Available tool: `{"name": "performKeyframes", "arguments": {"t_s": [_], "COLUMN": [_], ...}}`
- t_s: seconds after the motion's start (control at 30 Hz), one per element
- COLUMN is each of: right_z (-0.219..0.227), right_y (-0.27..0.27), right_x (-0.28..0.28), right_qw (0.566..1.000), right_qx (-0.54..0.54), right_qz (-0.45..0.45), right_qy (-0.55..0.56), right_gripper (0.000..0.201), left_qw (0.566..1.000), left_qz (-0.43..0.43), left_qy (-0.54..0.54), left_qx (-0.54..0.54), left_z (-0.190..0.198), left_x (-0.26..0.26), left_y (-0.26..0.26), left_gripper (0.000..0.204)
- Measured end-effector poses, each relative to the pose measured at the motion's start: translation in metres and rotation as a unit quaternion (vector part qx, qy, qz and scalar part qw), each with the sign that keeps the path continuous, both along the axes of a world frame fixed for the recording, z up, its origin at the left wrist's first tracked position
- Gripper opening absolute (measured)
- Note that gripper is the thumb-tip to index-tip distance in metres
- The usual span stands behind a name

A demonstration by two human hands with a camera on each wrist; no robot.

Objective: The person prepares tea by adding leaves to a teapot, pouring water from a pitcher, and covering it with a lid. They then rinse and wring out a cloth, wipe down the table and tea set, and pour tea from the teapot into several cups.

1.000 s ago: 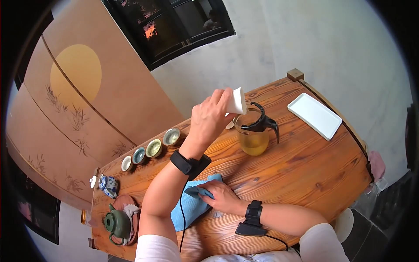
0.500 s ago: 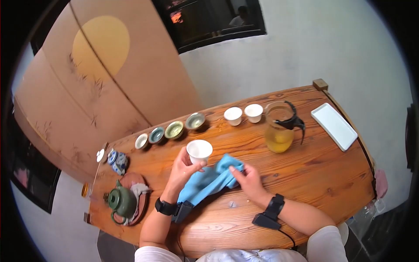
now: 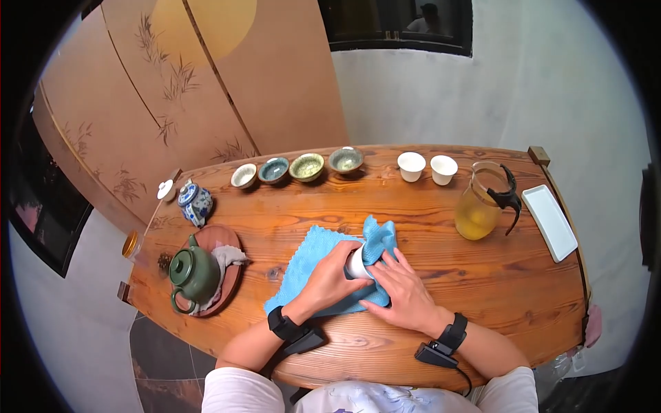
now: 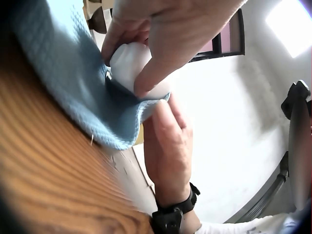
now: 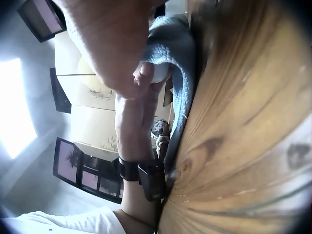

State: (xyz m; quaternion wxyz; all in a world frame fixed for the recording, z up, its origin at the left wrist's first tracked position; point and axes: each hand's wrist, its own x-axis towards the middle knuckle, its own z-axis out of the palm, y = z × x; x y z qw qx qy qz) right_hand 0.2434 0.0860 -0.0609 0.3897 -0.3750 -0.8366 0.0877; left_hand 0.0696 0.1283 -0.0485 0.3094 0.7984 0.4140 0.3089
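Note:
My left hand (image 3: pixel 332 279) grips a small white teacup (image 3: pixel 357 264), tipped on its side over the blue cloth (image 3: pixel 310 249), its mouth toward the right hand. In the left wrist view, thumb and fingers wrap the cup's pale wall (image 4: pixel 127 66). My right hand (image 3: pixel 407 294) holds a bunched part of the cloth against the cup's mouth, its thumb low and its fingers over the fold. That cloth fold hides the inside of the cup. The rest of the cloth lies spread on the wooden table (image 3: pixel 441 265) under the hands.
Two white cups (image 3: pixel 411 166) and a row of several glazed cups (image 3: pixel 307 166) line the far edge. A glass pitcher (image 3: pixel 476 210) of yellow liquid and a white tray (image 3: pixel 549 224) stand right. At left are a green teapot (image 3: pixel 195 274) and a blue-and-white pot (image 3: pixel 195 203).
The left hand brought the cup from above the pitcher down to the cloth and tipped it sideways. The right hand lifted part of the cloth onto the cup's mouth. The view swung left.

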Motion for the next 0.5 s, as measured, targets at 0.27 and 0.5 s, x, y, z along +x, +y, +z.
{"name": "performKeyframes", "arguments": {"t_s": [0.27,0.5], "right_z": [-0.013,-0.003], "right_y": [-0.002,0.005], "right_x": [0.0,0.006], "right_qw": [0.998,0.992], "right_qx": [-0.038,-0.103], "right_qz": [0.038,0.072], "right_qy": [-0.03,0.013], "right_gripper": [0.033,0.024], "left_qw": [0.994,0.996], "left_qz": [-0.046,-0.06], "left_qy": [0.051,0.061], "left_qx": [0.082,-0.009], "left_z": [0.0,-0.002], "left_x": [0.004,-0.003], "left_y": [-0.014,-0.011], "left_gripper": [0.065,0.066]}}
